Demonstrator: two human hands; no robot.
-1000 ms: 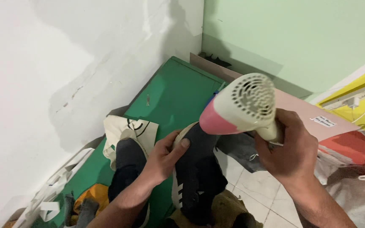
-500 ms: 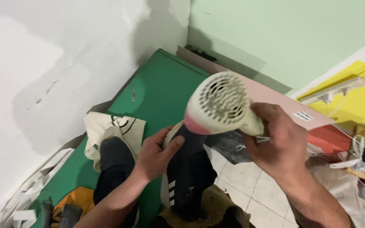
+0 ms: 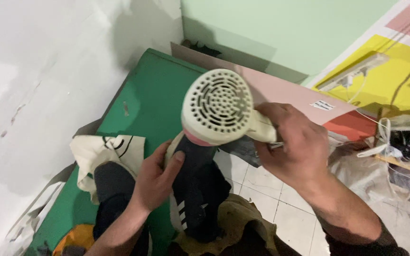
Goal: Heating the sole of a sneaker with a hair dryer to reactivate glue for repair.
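Observation:
My right hand (image 3: 296, 144) grips the handle of a cream hair dryer (image 3: 217, 106) with a pink band, its vented back facing me and its nozzle pointing down. Right under the nozzle stands a black sneaker with white stripes (image 3: 194, 189), toe up. My left hand (image 3: 155, 178) clasps the left side of the sneaker near its toe. The sneaker's heel rests on a brown cloth (image 3: 236, 223) on my lap.
A green board (image 3: 150, 102) lies beneath, against a white wall. A cream cloth bag (image 3: 103, 151) and dark cloth lie on it at left. A pink panel (image 3: 281, 90), white floor tiles (image 3: 262, 185) and plastic bags (image 3: 390, 142) are at right.
The view has shifted so the dryer and sneaker sit closer to centre. The dryer has tilted to face its vent toward me, nearer the sneaker's toe. Both hands keep their grips.

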